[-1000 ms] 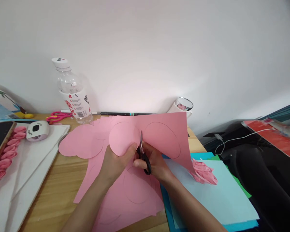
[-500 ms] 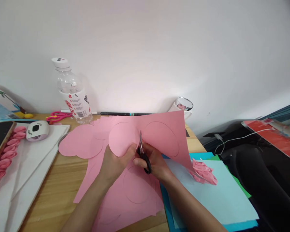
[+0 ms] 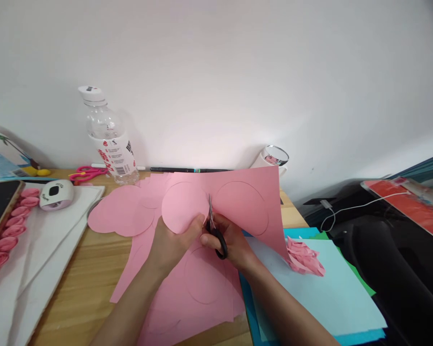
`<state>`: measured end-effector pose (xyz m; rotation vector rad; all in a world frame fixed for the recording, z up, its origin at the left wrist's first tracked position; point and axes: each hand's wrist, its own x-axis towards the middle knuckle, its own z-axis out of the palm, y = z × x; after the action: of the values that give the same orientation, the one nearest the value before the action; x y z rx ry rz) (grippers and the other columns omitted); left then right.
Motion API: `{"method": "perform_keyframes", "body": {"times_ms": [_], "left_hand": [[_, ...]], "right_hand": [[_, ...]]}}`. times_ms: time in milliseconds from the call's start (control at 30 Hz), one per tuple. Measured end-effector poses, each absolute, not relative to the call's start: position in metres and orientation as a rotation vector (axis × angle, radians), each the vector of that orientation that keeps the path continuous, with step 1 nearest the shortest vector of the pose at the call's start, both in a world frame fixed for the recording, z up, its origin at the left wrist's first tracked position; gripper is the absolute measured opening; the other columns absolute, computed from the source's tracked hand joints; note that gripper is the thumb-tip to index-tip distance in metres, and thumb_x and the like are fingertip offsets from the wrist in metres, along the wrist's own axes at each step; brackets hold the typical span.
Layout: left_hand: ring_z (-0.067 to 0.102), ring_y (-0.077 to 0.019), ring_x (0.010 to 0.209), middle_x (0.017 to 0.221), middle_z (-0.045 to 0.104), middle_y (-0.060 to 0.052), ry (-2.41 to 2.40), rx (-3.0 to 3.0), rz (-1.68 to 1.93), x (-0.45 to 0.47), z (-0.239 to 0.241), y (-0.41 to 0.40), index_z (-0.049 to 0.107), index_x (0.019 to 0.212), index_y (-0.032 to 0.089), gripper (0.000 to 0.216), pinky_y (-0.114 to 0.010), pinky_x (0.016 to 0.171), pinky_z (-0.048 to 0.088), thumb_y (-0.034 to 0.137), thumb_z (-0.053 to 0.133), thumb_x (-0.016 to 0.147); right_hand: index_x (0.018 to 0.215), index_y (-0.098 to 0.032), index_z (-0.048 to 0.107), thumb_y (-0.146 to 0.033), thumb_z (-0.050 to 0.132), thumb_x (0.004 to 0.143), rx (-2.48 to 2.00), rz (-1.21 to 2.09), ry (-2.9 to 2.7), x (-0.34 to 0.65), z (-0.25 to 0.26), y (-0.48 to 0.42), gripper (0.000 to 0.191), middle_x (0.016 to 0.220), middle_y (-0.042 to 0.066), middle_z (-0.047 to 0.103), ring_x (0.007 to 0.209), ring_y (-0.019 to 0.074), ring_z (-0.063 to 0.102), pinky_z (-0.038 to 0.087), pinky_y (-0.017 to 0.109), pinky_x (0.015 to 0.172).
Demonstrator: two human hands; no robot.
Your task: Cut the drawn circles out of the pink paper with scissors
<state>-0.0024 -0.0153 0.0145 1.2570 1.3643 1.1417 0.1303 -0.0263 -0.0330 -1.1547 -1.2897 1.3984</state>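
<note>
My left hand (image 3: 175, 242) pinches the lower edge of a pink paper circle (image 3: 184, 204), thumb on top. In my right hand (image 3: 231, 240) is a pair of scissors (image 3: 216, 236) with black handles, its blades pointing away from me at the circle's right edge. The pink sheet (image 3: 272, 202) with a drawn circle outline rises to the right of the blades; whether the circle is still joined to it I cannot tell. Under both hands lie more pink sheets (image 3: 205, 307) with drawn circles. Several cut pink circles (image 3: 122, 211) overlap to the left.
A plastic bottle (image 3: 113, 144), pink scissors (image 3: 88, 173) and a black pen (image 3: 173, 169) stand or lie by the wall. A mug (image 3: 274, 156) is behind the sheet. Crumpled pink paper (image 3: 305, 257) rests on light-blue sheets (image 3: 332, 298). Left are rolled pink paper pieces (image 3: 5, 245) and a phone (image 3: 0, 204).
The pink sheet's right edge has shifted slightly to the right, and the scissors have moved a little with it. My left hand stays in nearly the same place on the circle.
</note>
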Motion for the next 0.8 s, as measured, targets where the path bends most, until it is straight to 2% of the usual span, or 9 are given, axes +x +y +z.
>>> {"method": "perform_keyframes", "body": {"times_ms": [267,567,800], "left_hand": [[0.065,-0.0187,0.065,0.064,0.068,-0.003,1.368,1.230,1.161,-0.0021,0.0106,-0.0132,0.063,0.064,0.016,0.014,-0.027,0.059,0.052,0.030,0.063,0.066],[0.065,-0.0217,0.072,0.059,0.064,-0.003,1.360,1.285,1.112,-0.0055,0.0093,-0.0115,0.058,0.056,0.018,0.020,-0.029,0.061,0.053,0.035,0.062,0.066],[0.064,-0.0213,0.068,0.054,0.064,-0.003,1.331,1.261,1.128,-0.0041,0.0133,-0.0129,0.058,0.053,0.019,0.021,-0.029,0.059,0.053,0.034,0.061,0.067]], "right_hand": [[0.075,-0.021,0.052,-0.032,0.068,0.069,-1.157,1.398,-1.283,0.1298,-0.0344,-0.0267,0.021,0.066,-0.004,0.044,0.061,0.0113,0.042,0.036,0.027,0.061],[0.073,-0.021,0.051,-0.036,0.070,0.066,-1.158,1.447,-1.245,0.1279,-0.0290,-0.0259,0.025,0.061,-0.004,0.046,0.055,0.0106,0.044,0.035,0.025,0.055],[0.072,-0.020,0.051,-0.035,0.069,0.068,-1.099,1.465,-1.228,0.1277,-0.0274,-0.0271,0.024,0.063,-0.004,0.048,0.055,0.0097,0.044,0.039,0.025,0.056]]}}
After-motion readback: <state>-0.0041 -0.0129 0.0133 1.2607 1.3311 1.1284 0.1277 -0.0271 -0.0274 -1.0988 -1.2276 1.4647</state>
